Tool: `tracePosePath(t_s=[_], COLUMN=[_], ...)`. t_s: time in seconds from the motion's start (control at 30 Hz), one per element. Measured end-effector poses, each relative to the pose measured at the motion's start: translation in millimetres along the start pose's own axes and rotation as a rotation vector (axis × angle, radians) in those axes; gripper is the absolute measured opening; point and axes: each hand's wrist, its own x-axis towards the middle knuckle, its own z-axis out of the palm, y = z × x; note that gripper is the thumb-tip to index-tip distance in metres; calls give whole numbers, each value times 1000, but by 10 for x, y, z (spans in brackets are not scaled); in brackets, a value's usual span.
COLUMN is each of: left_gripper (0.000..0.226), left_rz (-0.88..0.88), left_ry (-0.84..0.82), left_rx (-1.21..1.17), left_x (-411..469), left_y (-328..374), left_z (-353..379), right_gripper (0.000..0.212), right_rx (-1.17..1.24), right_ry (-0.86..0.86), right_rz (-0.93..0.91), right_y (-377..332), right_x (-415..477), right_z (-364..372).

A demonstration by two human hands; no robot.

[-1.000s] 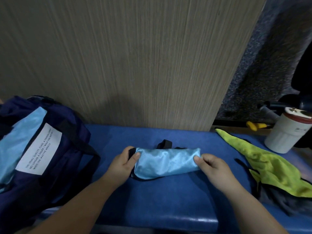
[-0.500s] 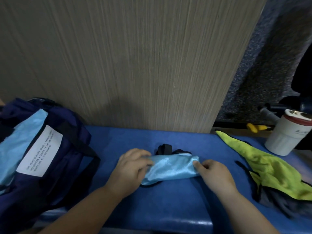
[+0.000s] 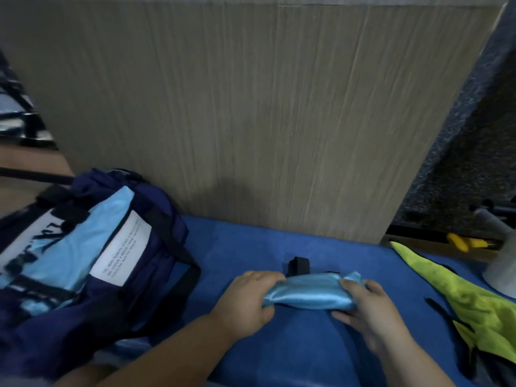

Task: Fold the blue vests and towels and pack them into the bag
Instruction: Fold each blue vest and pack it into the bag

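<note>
A shiny light-blue satin vest [image 3: 310, 293], folded into a narrow long bundle, lies low and right of centre on the blue padded surface [image 3: 245, 247]; the left hand [image 3: 248, 300] grips its left end, fingers curled over the top edge and the thumb underneath; the right hand [image 3: 368, 311] grips its right end the same way, fingers wrapped over the fabric and the thumb tucked below. A black strap loop [image 3: 298, 266] sticks up just behind the bundle, touching its far edge. In the lower left of the frame sits the dark navy fabric bag [image 3: 164, 219], with a light-blue panel and a white printed label [image 3: 122, 250] on its side; a black handle strap hangs down its right side; the bag is well apart from the vest. At the right edge a yellow-green cloth [image 3: 469, 300] lies spread on the blue surface, near the right hand but not touching it; a white cup [image 3: 502, 266], blurred, stands behind it. A pale wood-grain panel [image 3: 251, 107] fills the upper middle of the frame.
</note>
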Motion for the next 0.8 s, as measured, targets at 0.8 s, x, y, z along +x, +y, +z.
tracePosePath(t_s=[0.8], left_gripper=[42], left_rz=[17], left_ry=[500], left_rx=[219], left_x=[-1248], left_y=[-939], left_z=[-2391], right_gripper=[12], right_rx=[336], right_ry=[-353], right_rz=[-45], right_y=[-772], right_x=[-543], right_z=[2996])
